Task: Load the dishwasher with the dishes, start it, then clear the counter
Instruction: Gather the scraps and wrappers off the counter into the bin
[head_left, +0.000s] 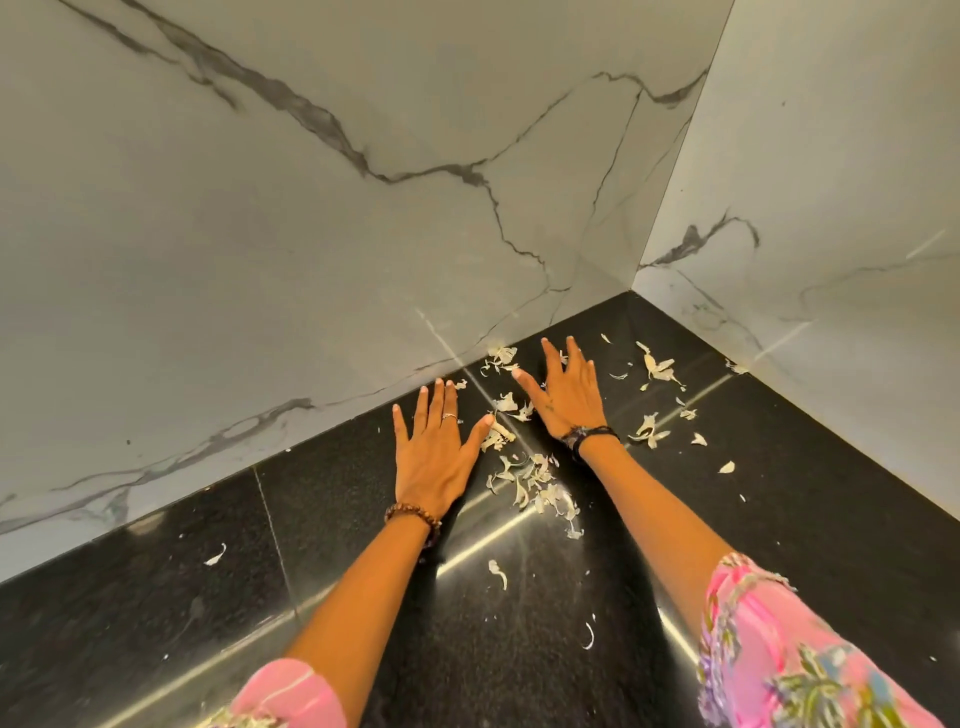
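Pale, papery peel scraps (535, 488) lie scattered on a shiny black stone counter (519, 623) near its back corner. My left hand (434, 447) rests flat on the counter, palm down, fingers spread, just left of the main heap of scraps. My right hand (566, 395) also lies flat and spread, farther back, with scraps on both sides of it. Neither hand holds anything. More peel scraps (660, 366) sit to the right of my right hand, toward the corner. No dishes or dishwasher are in view.
White marble-patterned walls (311, 234) close the counter at the back and on the right (831, 234), meeting in a corner. Single stray scraps lie at the left (215, 557) and near the front (497, 571). Pink patterned sleeves cover my upper arms.
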